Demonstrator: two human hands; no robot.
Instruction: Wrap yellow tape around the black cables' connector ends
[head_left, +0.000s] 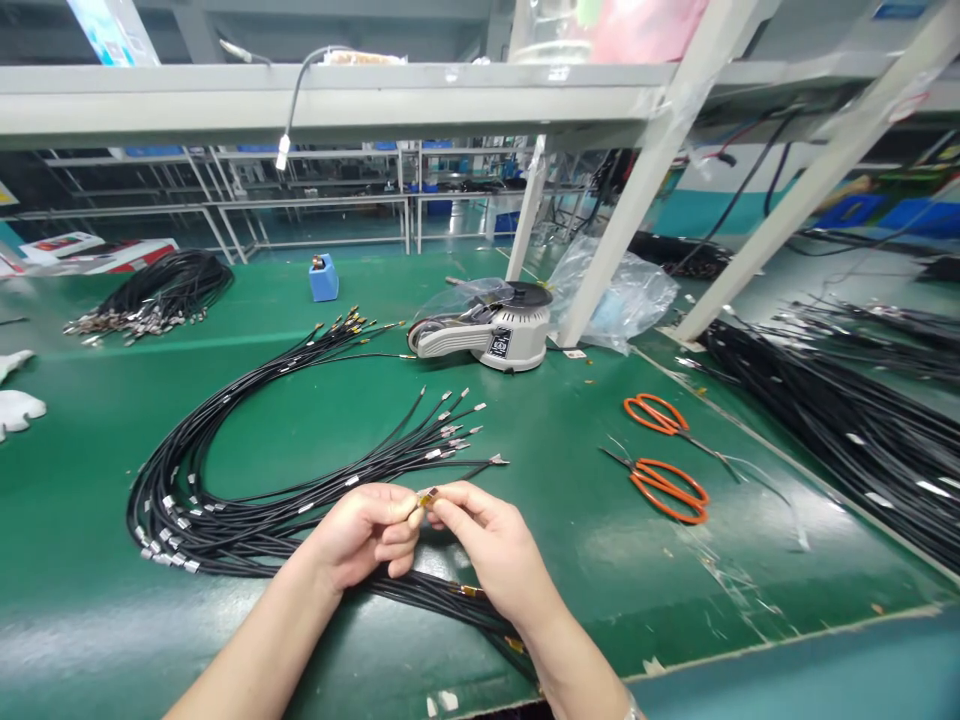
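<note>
On a green work table [585, 560] in a workshop, with a metal shelf [300, 103] above its far side, we see a long bundle of black cables [176, 470] which bends in a wide curve and passes under our wrists. The small taped connector [427, 497] is raised over this bundle, directly between the tips of our two hands. Its long axis seems to go slantwise, from lower left to upper right, across the space between the thumbs. Our left hand [367, 530] pinches it at the lower-left end, and our right hand [495, 550] has thumb and forefinger closed on the upper-right end, so neither hand is nearer than the other. How firmly the fingers press, we cannot tell. The tape dispenser [517, 335] stands well apart, beyond the hands and a little to the right, while two pairs of orange-handled scissors [641, 467] lie to the right of our right hand.
</note>
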